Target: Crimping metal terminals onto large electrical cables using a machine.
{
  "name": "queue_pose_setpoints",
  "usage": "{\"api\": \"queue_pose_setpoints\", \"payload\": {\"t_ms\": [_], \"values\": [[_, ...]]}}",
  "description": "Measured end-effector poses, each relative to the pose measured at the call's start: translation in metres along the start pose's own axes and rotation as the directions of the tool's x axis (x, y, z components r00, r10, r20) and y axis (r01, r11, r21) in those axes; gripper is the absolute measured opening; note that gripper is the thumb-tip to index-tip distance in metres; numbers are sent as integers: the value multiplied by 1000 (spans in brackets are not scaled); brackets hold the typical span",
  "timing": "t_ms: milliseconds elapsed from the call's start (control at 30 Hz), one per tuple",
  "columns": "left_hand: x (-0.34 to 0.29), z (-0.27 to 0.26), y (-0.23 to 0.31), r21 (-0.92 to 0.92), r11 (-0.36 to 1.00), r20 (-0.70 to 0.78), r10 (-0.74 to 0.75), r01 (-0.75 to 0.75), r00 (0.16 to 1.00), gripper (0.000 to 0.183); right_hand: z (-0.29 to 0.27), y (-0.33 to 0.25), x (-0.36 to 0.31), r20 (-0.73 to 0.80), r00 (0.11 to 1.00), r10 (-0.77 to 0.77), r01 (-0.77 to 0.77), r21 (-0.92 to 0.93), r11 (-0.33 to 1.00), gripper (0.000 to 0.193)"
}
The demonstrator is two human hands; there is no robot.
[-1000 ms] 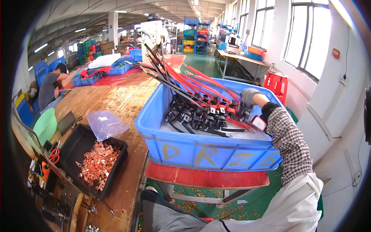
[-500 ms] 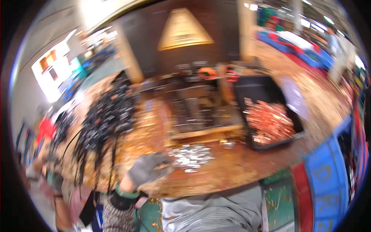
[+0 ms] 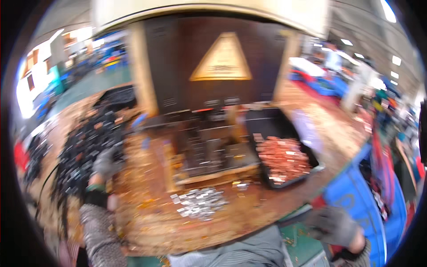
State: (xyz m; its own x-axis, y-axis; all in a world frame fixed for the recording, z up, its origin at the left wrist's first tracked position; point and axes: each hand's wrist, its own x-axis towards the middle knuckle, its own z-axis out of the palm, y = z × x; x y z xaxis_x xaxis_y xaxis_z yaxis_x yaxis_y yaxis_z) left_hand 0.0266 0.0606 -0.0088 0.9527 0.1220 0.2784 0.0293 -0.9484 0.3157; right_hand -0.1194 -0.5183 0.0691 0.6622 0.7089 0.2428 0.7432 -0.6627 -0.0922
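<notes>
My left hand (image 3: pixel 106 163), in a grey glove, reaches to the right edge of a heap of black parts with long dark strands (image 3: pixel 86 144) on the left of the table. Motion blur smears its fingers, so I cannot make out any grip. My right hand (image 3: pixel 332 225), gloved in grey too, is low on the right, past the table's front edge and close to a blue bin (image 3: pixel 356 191). Its fingers are smeared as well. Between the hands lies a pile of small silver pieces (image 3: pixel 200 204). Behind that pile sits a dark metal fixture (image 3: pixel 209 153).
A black tray (image 3: pixel 267 119) of small copper-coloured pieces (image 3: pixel 284 159) stands right of the fixture. A dark panel with a yellow plate (image 3: pixel 222 60) rises behind. Scraps litter the wooden table (image 3: pixel 151 222). Another black tray (image 3: pixel 119 95) lies far left.
My left hand has gone from beside the silver pieces leftward to the black heap. My right hand has come into view at lower right. The whole view has shifted.
</notes>
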Motion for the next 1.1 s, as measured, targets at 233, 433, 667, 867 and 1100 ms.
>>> {"api": "queue_pose_setpoints", "payload": {"t_ms": [233, 433, 667, 867, 1100], "values": [[-3, 16, -16, 453, 891, 12, 18, -21, 1000, 35, 85, -3, 39, 224, 973, 63, -97, 144, 985, 28], [-92, -39, 15, 621, 751, -91, 357, -227, 930, 47, 98, -17, 68, 289, 941, -177, 104, 249, 963, 26], [-164, -90, 188, 302, 739, 498, 416, -602, 760, 17, 90, -89, 122, -481, 721, -500, 629, 149, 763, 34], [-192, -26, 163, -603, 614, 737, 186, 509, 649, 18, 113, -80, 96, -239, 848, -473, 530, 354, 771, 20], [-142, -23, 192, 60, 661, 725, 486, -748, 488, 25, 155, -65, 85, 17, 970, -241, 210, 434, 876, 18]]}}
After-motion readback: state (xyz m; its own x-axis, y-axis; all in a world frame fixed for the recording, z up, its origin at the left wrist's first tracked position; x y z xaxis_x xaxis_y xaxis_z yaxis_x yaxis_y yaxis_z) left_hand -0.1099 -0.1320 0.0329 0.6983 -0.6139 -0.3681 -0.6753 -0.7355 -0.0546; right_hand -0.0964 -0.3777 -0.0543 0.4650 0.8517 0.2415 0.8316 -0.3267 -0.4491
